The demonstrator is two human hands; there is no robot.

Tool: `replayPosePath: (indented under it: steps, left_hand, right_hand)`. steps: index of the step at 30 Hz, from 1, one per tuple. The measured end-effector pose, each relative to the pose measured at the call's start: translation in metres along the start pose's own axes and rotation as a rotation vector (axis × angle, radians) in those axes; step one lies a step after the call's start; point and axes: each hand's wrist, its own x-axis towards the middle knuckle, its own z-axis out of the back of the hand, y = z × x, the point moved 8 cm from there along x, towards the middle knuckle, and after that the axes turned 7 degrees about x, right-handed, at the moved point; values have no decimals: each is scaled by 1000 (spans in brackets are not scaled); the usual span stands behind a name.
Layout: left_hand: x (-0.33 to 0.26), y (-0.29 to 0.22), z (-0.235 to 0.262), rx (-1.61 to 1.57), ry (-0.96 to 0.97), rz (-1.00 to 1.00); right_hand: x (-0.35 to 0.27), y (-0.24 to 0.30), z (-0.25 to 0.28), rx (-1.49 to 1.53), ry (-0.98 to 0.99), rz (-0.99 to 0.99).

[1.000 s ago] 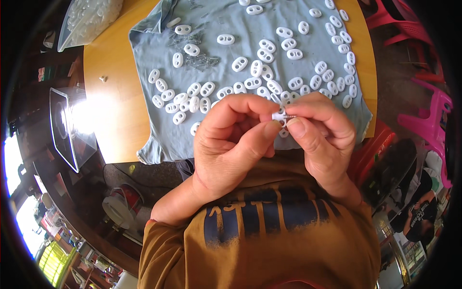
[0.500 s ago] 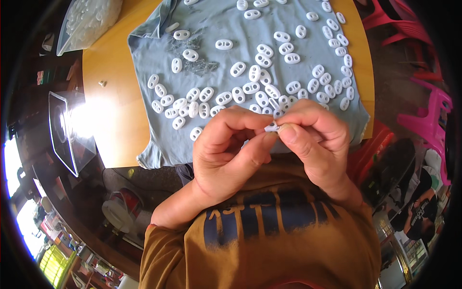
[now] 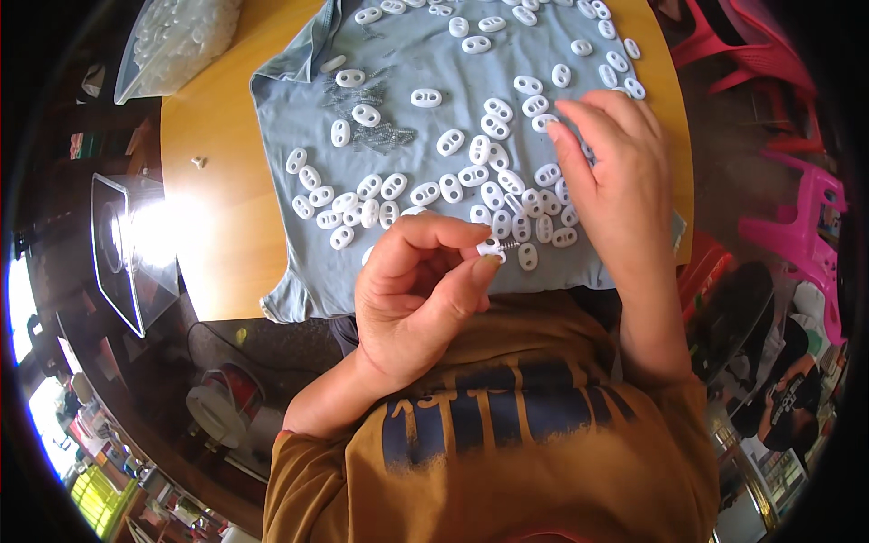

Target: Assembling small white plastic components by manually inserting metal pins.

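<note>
Between the thumb and fingertips of my left hand (image 3: 421, 285) is a small white plastic cord-lock piece (image 3: 490, 250). A thin metal spring (image 3: 510, 245) sticks out of its right side. My right hand (image 3: 620, 163) hovers over the right part of the cloth, its thumb and fingers apart and nothing visible between them. Its fingertips are beside a white oval two-holed piece (image 3: 543, 123); whether they touch is hard to tell. Many similar white oval pieces (image 3: 473, 176) lie scattered on the grey-blue cloth (image 3: 407, 136), some under or behind my right hand.
A pile of small metal springs (image 3: 385, 136) lies on the cloth's upper left. A clear bag of translucent pieces (image 3: 186, 41) sits at the wooden table's (image 3: 217, 226) far left corner, with a bright lamp (image 3: 149, 231) at its left edge. Pink and red plastic chairs (image 3: 797, 217) stand to the right.
My right hand has let go of the small piece and moved up and right over the cloth, its fingers spreading. My left hand keeps the piece, and the spring now shows. The view has shifted slightly.
</note>
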Motion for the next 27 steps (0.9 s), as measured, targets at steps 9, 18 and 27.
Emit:
replayPosePath:
  steps: [9, 18, 27]
  left_hand:
    - [2, -1, 4, -24, -18, 8]
    - [10, -3, 0, -75, -50, 81]
    - [14, -7, -10, -82, -39, 29]
  right_hand:
    - [-1, -4, -8, 164, 75, -54]
    - [-22, 1, -17, 1417, 130, -686]
    - [-36, 12, -25, 1624, 148, -878]
